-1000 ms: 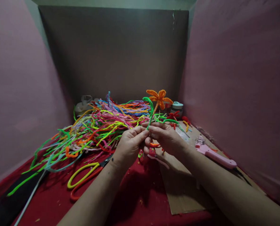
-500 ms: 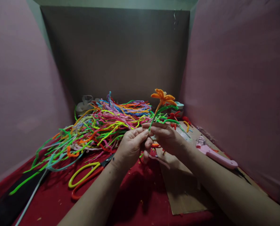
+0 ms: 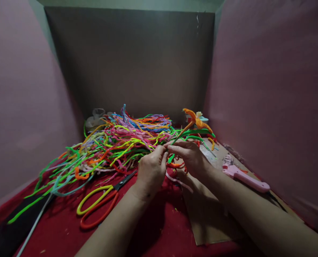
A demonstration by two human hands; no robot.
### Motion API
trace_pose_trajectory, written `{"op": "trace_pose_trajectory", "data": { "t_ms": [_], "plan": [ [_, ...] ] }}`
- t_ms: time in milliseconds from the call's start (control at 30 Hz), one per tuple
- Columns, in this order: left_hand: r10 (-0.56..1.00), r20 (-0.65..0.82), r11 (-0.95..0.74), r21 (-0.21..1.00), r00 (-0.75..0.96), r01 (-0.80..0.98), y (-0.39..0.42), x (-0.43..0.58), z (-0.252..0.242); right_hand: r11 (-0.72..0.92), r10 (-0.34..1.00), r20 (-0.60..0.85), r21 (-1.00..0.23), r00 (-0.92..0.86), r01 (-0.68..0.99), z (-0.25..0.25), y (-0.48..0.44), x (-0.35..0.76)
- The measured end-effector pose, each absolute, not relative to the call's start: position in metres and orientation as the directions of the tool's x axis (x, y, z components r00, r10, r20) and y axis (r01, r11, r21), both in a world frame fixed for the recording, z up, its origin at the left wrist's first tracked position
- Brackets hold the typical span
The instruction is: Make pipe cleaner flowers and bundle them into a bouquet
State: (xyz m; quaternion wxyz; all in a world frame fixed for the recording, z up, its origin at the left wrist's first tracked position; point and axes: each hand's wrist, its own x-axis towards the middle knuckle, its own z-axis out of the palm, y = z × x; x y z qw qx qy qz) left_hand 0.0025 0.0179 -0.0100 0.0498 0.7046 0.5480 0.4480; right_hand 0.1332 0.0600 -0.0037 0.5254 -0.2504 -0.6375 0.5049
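Observation:
Between my hands is an orange pipe cleaner flower [image 3: 198,121] on a green-wrapped stem, its head leaning to the right. My left hand [image 3: 153,166] is closed, pinching the stem's lower end between thumb and fingers. My right hand [image 3: 189,155] is closed on the same stem a little higher, fingers curled toward the left hand. A long green leaf [image 3: 200,132] sticks out to the right above my right hand. The exact grip of the fingertips is partly hidden.
A large heap of coloured pipe cleaners [image 3: 132,137] lies behind my hands. Scissors with yellow and red handles [image 3: 98,210] rest at left on the red cloth [image 3: 148,228]. A pink glue gun [image 3: 246,176] and a cardboard sheet [image 3: 209,221] are at right.
The flower has tipped over to the right and turned, its head now lower. My left hand has rolled over with its back upward and shifted slightly right.

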Motion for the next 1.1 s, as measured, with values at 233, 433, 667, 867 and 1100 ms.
{"op": "trace_pose_trajectory", "data": {
  "t_ms": [233,433,667,867,1100],
  "plan": [
    [0.748,0.662,-0.404,0.516,-0.052,0.755,0.021,0.000,-0.010,0.480,0.807,0.503,-0.864,-0.308,-0.153,-0.002,0.055,0.133],
    [0.752,0.656,-0.359,0.488,-0.063,0.796,0.018,0.000,-0.005,0.494,0.813,0.511,-0.859,-0.279,-0.134,-0.004,0.053,0.132],
    [0.783,0.618,-0.454,0.641,-0.065,0.619,0.017,-0.001,-0.004,0.495,0.823,0.487,-0.867,-0.293,-0.050,-0.002,0.054,0.133],
    [0.975,0.211,-0.215,0.975,0.076,0.051,0.013,0.003,0.006,0.230,0.842,0.346,-0.924,-0.413,-0.304,-0.009,0.064,0.132],
    [0.921,0.179,-0.044,0.930,0.347,-0.364,0.020,-0.001,-0.002,0.093,0.768,0.326,-0.908,-0.552,-0.408,-0.012,0.063,0.132]
  ]
}}
